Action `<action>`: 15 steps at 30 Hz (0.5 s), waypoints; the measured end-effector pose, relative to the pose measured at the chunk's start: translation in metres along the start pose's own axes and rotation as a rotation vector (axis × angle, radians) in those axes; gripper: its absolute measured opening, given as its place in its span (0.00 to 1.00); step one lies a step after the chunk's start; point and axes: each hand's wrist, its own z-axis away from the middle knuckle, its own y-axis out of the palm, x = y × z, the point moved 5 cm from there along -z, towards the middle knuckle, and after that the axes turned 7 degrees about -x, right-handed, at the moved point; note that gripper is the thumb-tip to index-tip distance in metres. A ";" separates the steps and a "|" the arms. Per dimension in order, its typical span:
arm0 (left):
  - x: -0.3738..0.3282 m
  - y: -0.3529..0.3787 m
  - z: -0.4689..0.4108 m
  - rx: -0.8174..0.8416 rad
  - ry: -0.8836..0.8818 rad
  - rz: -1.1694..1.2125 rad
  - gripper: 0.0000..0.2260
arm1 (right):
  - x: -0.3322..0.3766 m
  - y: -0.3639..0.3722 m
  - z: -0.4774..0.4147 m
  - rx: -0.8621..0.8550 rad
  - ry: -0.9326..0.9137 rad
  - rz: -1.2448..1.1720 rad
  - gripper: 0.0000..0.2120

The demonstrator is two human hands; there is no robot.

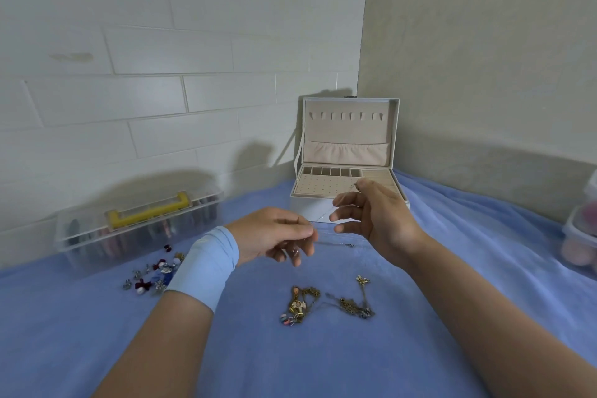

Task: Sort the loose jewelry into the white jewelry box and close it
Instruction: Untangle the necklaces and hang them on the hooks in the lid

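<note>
1. Pinched at both ends: a thin silver chain (326,215) is stretched between the left grip (274,234) and the right grip (374,213). Each is closed on it with thumb and fingertip, and the right one's other fingers are spread loose.
2. The chain is held up just in front of the white jewelry box (303,205). Its lid is stood upright, and its tray is partly blocked from view by the right grip.
3. A further length of chain with a clasp is seen running right from under the left fingers; whether it touches the blue cloth (452,268) cannot be told.
4. Nearer the viewer, a tangle of gold necklaces (323,300) is laid on the cloth.
5. By the left wrist, small earrings (151,275) are scattered, partly covered by a pale blue wristband (206,265).
6. A clear plastic case (139,229) with a yellow handle is set against the wall at left, its contents blurred.
7. At the right edge, clear tubs (581,229) are cut off.
</note>
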 end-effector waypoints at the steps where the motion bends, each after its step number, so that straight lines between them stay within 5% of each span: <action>1: 0.005 -0.003 0.000 -0.024 -0.028 -0.082 0.07 | 0.000 0.000 0.000 -0.013 0.001 -0.007 0.11; 7: 0.019 -0.016 0.000 -0.075 -0.121 -0.332 0.06 | 0.007 -0.010 -0.002 -0.151 -0.049 -0.054 0.13; 15: 0.017 -0.024 0.001 -0.195 -0.122 -0.183 0.07 | 0.007 -0.007 0.000 -0.161 -0.071 0.048 0.13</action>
